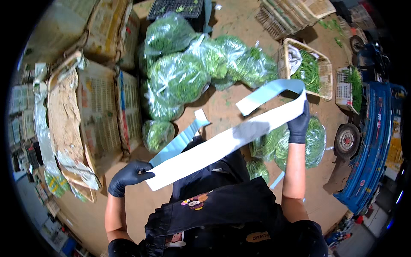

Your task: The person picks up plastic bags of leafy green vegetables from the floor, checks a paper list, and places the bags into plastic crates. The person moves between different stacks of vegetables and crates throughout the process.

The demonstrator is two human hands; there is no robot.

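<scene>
A long flexible strip (205, 154), white on one face and light blue on the other, stretches slantwise in front of my body. My left hand (130, 176), in a black glove, pinches it near the lower left, where it folds back and a blue tail rises behind. Gripping the upper right bend is my right hand (298, 125), also gloved in black. Beyond that hand the strip curls over to a loose end. A grey shadow crosses the white face. Clear plastic bags of leafy greens (179, 77) are heaped on the floor ahead, and another bag of greens (316, 141) sits beneath my right wrist.
Stacked plastic crates (99, 99) covered with worn sheeting stand at left. A cream crate (326, 77) of loose greens lies at upper right, near a crate stack (289, 16). A blue cart (372, 141) with a wheel (346, 140) borders the right. A black crate (175, 8) stands behind the bags.
</scene>
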